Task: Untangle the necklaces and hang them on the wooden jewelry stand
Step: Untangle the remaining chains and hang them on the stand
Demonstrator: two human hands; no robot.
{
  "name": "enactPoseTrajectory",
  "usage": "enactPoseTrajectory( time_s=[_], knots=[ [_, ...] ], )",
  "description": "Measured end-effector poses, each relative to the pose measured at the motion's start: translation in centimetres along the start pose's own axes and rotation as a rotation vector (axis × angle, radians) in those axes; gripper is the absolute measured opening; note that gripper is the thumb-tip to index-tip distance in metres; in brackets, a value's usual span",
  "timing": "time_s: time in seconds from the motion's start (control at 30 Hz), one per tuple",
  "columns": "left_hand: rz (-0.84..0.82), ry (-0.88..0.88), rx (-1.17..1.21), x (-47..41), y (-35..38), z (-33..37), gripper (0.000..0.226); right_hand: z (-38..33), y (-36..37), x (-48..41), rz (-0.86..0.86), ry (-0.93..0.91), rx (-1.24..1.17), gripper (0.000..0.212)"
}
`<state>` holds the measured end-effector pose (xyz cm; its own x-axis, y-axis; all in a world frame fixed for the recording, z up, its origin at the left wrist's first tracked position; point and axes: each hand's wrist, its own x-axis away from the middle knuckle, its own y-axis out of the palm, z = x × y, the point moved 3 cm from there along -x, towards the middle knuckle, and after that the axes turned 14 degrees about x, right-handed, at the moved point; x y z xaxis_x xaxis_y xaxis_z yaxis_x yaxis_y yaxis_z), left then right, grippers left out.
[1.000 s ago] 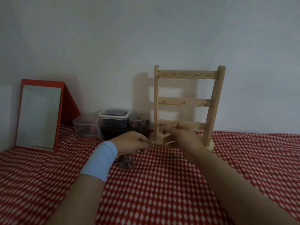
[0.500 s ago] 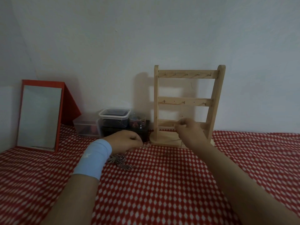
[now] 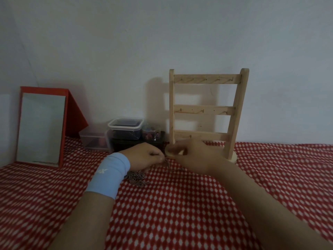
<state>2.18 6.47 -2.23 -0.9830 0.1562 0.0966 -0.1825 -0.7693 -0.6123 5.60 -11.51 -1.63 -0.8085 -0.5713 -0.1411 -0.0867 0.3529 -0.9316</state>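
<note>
The right hand (image 3: pixel 194 156) is coming down from the low bar of the wooden jewelry stand (image 3: pixel 207 112) and moving closer to the left hand (image 3: pixel 144 157). A red and white cloth (image 3: pixel 180 213) is covering the worktop. A blue wristband (image 3: pixel 110 175) is sitting on the left wrist. The tangled necklaces (image 3: pixel 138 178) are lying in a small pile on the cloth, just under the left hand. The left hand is pinching a bit of chain with curled fingers. The right hand's fingers are curling too, but I cannot tell if it is holding anything. The stand is standing upright just behind both hands. Left of it, plastic boxes (image 3: pixel 124 132) and a red mirror (image 3: pixel 41 127) are sitting by the wall.
</note>
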Motion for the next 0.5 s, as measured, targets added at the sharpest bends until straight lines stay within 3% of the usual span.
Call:
enactPoseTrajectory(
  time_s=[0.07, 0.2, 0.33, 0.5],
  knots=[
    [0.008, 0.005, -0.023, 0.1, -0.1, 0.1, 0.022, -0.5, 1.3, 0.1, -0.103, -0.021, -0.297, 0.029],
    [0.015, 0.014, 0.020, 0.5, -0.4, 0.3, 0.030, 0.4, 2.9, -0.2, -0.112, 0.005, -0.451, 0.009],
    [0.039, 0.011, 0.069, 0.6, -0.5, 0.6, 0.028, 0.6, 3.0, 0.0, -0.168, 0.070, -0.736, 0.020],
    [0.090, 0.014, 0.109, 0.4, -0.6, 0.6, 0.026, 0.8, 3.0, -0.2, -0.146, 0.030, -0.485, 0.017]
  ],
)
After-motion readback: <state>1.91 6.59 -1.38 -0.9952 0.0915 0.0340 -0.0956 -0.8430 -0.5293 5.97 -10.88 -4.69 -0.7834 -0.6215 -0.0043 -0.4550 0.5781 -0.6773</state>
